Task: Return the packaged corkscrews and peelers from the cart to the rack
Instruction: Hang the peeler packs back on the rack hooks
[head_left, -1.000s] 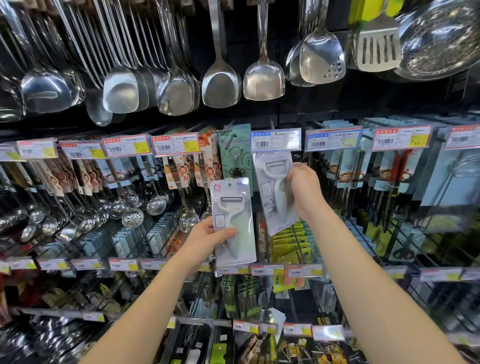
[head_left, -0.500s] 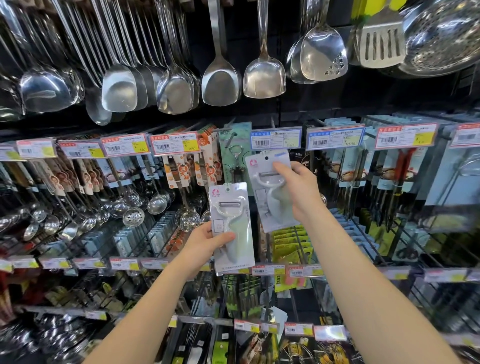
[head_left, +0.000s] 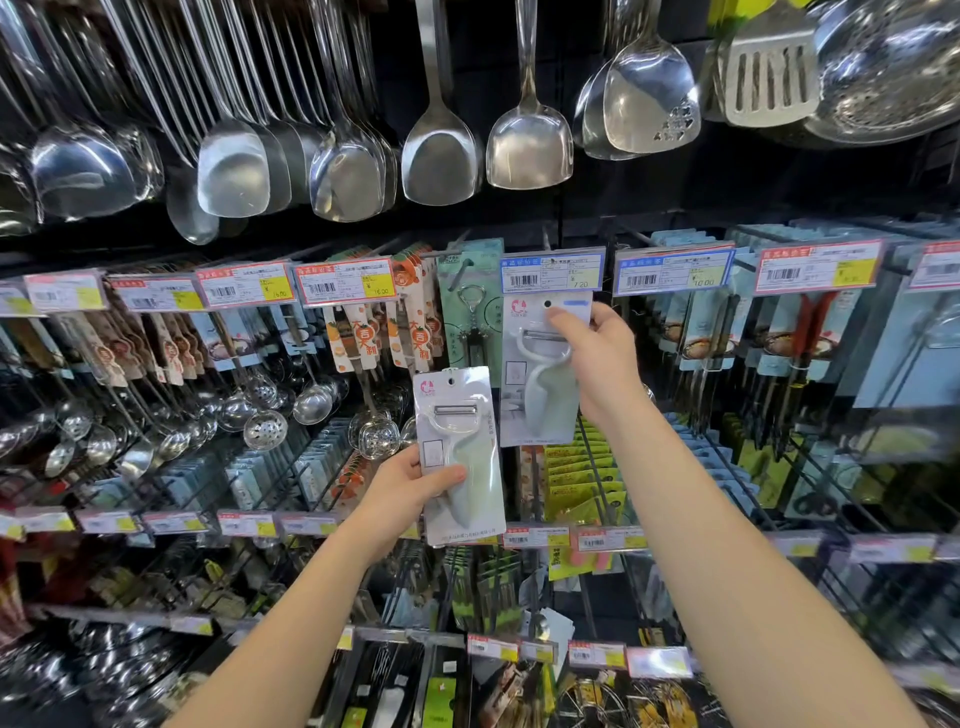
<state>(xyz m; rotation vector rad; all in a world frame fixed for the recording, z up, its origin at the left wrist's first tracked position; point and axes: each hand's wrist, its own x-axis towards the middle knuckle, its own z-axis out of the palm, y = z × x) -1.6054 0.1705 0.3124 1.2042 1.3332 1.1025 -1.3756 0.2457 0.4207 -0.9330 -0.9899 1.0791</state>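
Note:
My left hand (head_left: 410, 491) grips a carded white peeler (head_left: 460, 452) by its lower left edge, holding it upright in front of the rack. My right hand (head_left: 597, 358) holds a second carded peeler (head_left: 535, 395) higher up, fingers over the card's top, right under the blue-edged price tag (head_left: 551, 271). The card's hang hole (head_left: 547, 304) sits just below that tag. A packaged corkscrew (head_left: 472, 317) on a pale green card hangs on the hook to the left of it.
Steel spatulas and ladles (head_left: 441, 145) hang in a row above. Carded utensils (head_left: 410, 317) fill hooks to the left, tongs packs (head_left: 701, 332) to the right. Lower rows carry skimmers (head_left: 265, 428), yellow packs (head_left: 582, 483) and more price tags.
My right hand has lowered the peeler card slightly and shifted its fingers up onto the card's top, uncovering the hang hole. My left hand and its peeler have held nearly still.

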